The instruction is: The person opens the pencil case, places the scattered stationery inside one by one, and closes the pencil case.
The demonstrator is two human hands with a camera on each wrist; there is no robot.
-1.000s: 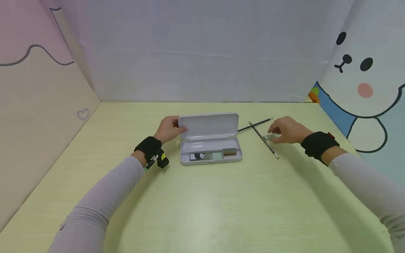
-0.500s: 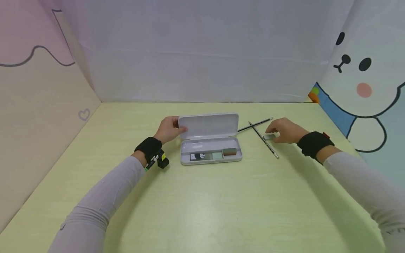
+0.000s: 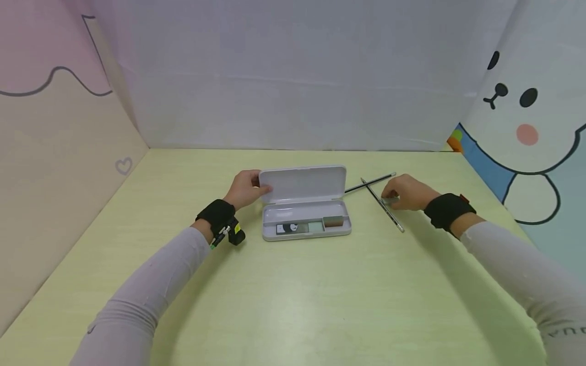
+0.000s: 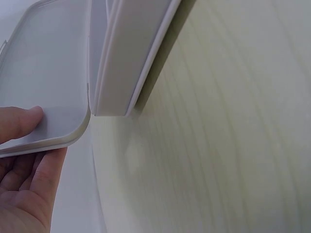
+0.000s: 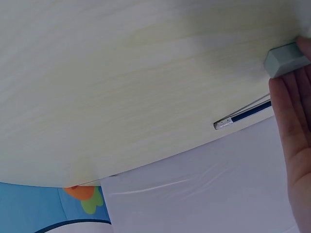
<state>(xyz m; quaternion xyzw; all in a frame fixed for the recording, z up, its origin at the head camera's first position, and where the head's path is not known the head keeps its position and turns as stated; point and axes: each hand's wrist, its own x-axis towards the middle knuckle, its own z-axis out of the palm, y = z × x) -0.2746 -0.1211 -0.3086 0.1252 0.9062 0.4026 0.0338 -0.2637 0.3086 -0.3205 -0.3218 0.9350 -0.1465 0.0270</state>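
Observation:
A white pencil case (image 3: 306, 237) lies on the table with its lid (image 3: 304, 184) raised. My left hand (image 3: 244, 189) pinches the lid's left end, thumb on the inner face and fingers behind, as the left wrist view shows. To the right of the case, my right hand (image 3: 409, 193) holds a pale green eraser (image 5: 284, 59) between thumb and fingers, low over the table; whether it touches the tabletop I cannot tell. Beside it two pencils cross: a dark pencil (image 3: 377, 180) and a patterned pencil (image 3: 386, 212).
Inside the case's front compartment lie a panda-printed strip (image 3: 291, 228), a pale green piece beside it, and a brown-and-green block (image 3: 333, 221). A pale wood-grain table (image 3: 293, 295) extends in front. A white wall sheet (image 3: 293, 76) rises behind, with printed panels at both sides.
My right hand has shifted slightly left and its fingers have closed more around the eraser. The left hand and the case stay put.

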